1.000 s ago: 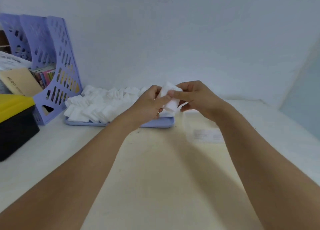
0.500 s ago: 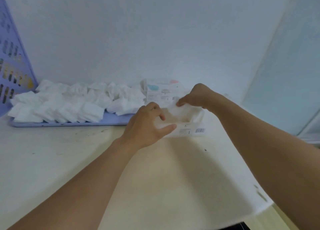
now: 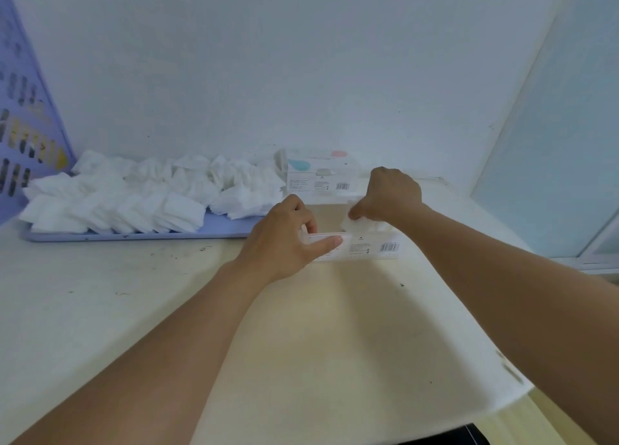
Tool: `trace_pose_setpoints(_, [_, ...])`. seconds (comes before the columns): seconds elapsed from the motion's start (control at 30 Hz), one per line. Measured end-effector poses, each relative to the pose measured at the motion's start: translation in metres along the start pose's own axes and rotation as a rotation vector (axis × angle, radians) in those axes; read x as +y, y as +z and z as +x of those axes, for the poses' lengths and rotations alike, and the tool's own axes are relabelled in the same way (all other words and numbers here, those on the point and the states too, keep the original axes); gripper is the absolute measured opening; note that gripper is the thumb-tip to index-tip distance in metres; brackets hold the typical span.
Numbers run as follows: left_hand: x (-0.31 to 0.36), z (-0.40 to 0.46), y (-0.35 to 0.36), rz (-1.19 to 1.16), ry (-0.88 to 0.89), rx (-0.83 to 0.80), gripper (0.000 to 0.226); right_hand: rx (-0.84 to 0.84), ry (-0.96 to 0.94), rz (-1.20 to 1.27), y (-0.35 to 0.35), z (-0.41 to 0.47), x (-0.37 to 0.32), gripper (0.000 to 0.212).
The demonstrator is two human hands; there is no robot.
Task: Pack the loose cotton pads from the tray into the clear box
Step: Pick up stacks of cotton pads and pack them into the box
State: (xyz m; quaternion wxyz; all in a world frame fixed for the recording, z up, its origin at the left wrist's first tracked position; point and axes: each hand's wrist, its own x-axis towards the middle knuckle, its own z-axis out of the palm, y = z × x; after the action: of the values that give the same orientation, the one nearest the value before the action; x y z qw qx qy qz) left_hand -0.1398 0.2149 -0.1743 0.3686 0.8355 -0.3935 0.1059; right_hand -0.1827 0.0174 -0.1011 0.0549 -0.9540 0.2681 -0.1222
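Beside the tray (image 3: 134, 236), the clear box (image 3: 365, 246) is gripped by the left hand (image 3: 284, 240) while pads (image 3: 360, 225), pinched by the right hand (image 3: 390, 195), should be pushed down flat.

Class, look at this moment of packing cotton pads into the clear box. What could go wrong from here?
1. The right hand presses a wad of pads into the clear box; it may crumple or spring back out.
2. The left hand grips only the box's near wall, so it could tip or slide.
3. The heap on the tray overhangs its rim; pads may spill.
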Motion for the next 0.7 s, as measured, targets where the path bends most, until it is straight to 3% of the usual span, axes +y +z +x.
trace_pose_setpoints(0.13, [0.001,-0.001,0.000,0.006,0.012,0.014,0.042,-0.159,0.062,0.073,0.010,0.005,0.001,0.114])
trace_pose_setpoints(0.2, [0.001,-0.001,0.000,0.013,0.014,0.015,0.042,-0.237,0.057,0.057,0.015,0.008,0.002,0.115])
trace_pose_setpoints(0.33, [0.000,0.000,0.001,0.030,0.022,0.012,0.042,-0.195,0.051,0.079,0.022,0.009,0.005,0.097])
trace_pose_setpoints(0.43, [0.002,-0.002,-0.001,0.015,0.039,-0.003,0.044,-0.228,0.065,0.035,0.017,0.009,0.001,0.105])
trace_pose_setpoints(0.5, [0.005,-0.003,-0.009,-0.025,0.040,0.000,0.052,-0.118,0.022,0.023,0.002,0.004,-0.008,0.108])
trace_pose_setpoints(0.57, [0.007,0.000,-0.026,-0.072,0.007,0.118,0.049,0.095,-0.081,0.160,-0.017,-0.006,-0.025,0.092])
trace_pose_setpoints(0.63, [0.002,0.007,-0.056,-0.059,-0.066,0.304,0.029,0.314,-0.228,0.446,-0.031,-0.025,-0.051,0.055])
trace_pose_setpoints(0.7, [-0.011,0.012,-0.093,-0.003,-0.173,0.382,0.016,0.369,-0.334,0.698,-0.035,-0.044,-0.082,0.020])
